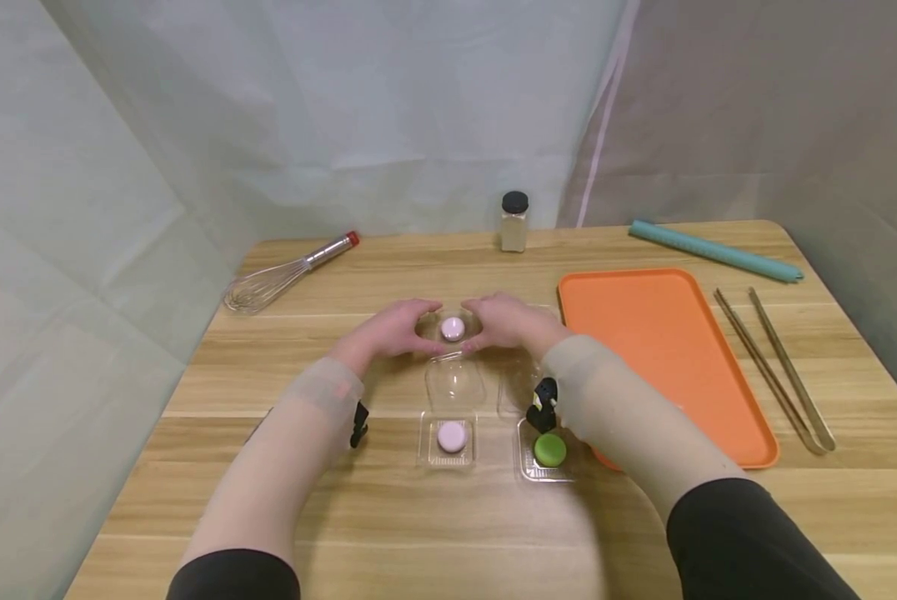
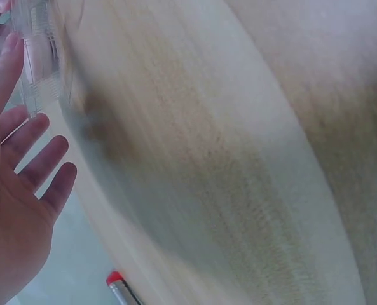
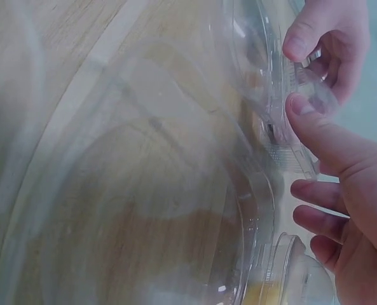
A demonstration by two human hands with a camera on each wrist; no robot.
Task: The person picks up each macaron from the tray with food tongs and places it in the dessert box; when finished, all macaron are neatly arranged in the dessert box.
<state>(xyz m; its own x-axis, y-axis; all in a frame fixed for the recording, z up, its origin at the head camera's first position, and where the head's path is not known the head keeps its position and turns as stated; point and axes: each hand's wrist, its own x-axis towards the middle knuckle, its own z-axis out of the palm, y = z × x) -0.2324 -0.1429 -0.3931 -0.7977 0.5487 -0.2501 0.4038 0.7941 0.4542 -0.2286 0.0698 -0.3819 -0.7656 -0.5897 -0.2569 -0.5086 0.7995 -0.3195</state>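
Both hands are at a clear plastic box [image 1: 454, 344] with a lavender macaron [image 1: 452, 328] inside. My left hand [image 1: 396, 327] pinches its left edge between thumb and index finger, the other fingers spread in the left wrist view. From the right side, my right hand [image 1: 510, 321] pinches the rim; its thumb [image 3: 312, 121] is pressed on the plastic. Nearer me, an opened clear box [image 1: 426, 450] holds another lavender macaron [image 1: 452, 437], its domed lid [image 1: 454, 385] folded back. To the right, a similar opened box [image 1: 527, 471] holds a green macaron [image 1: 549, 450], partly behind my right wrist.
An orange tray [image 1: 643, 333] lies on the right, with metal tongs [image 1: 779, 375] beyond it. A teal rod [image 1: 714, 250], a black-capped jar [image 1: 514, 222] and a whisk [image 1: 291, 273] line the back. Beside my right hand is a domed box [image 3: 309, 279] with something yellow.
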